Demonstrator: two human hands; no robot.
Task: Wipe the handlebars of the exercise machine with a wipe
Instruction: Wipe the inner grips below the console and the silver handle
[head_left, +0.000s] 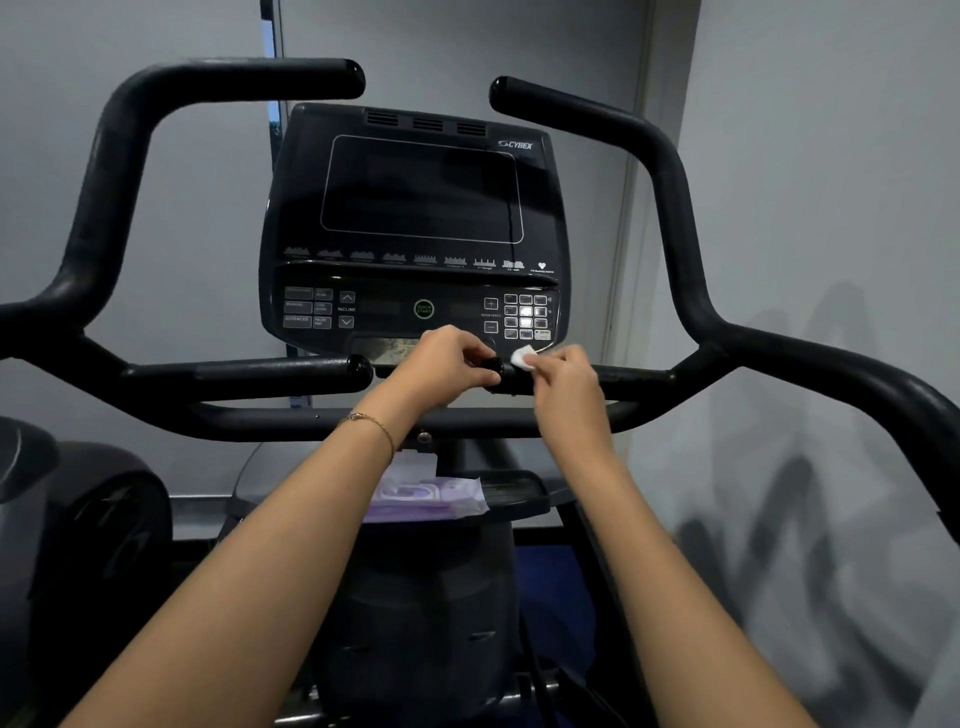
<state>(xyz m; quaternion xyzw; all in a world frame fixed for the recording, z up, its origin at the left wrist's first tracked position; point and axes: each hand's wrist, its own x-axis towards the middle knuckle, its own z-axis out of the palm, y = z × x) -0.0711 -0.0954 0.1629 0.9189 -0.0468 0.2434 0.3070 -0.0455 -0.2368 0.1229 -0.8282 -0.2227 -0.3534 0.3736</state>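
White and folded small, the wipe (523, 357) is being pinched between the thumb and the fingers of the right hand (563, 382). It is being held against the top of the short inner handlebar (628, 375) on the right side, just below the keypad of the Cybex console (415, 223). The rounded end of this same black handlebar is being gripped by the left hand (447, 366), whose fingers are curled round it. The two hands are being kept just beside each other. A thin gold bracelet (371, 423) is being worn on the left wrist. The matching short handlebar on the left (249, 371) is not being touched by either hand. The console is being framed by the long curved upper handlebars, one on the left (119, 171) and one on the right (670, 171). Below the forearms, a lilac pack of wipes (431, 496) is being carried by the small black tray (519, 493) of the machine.
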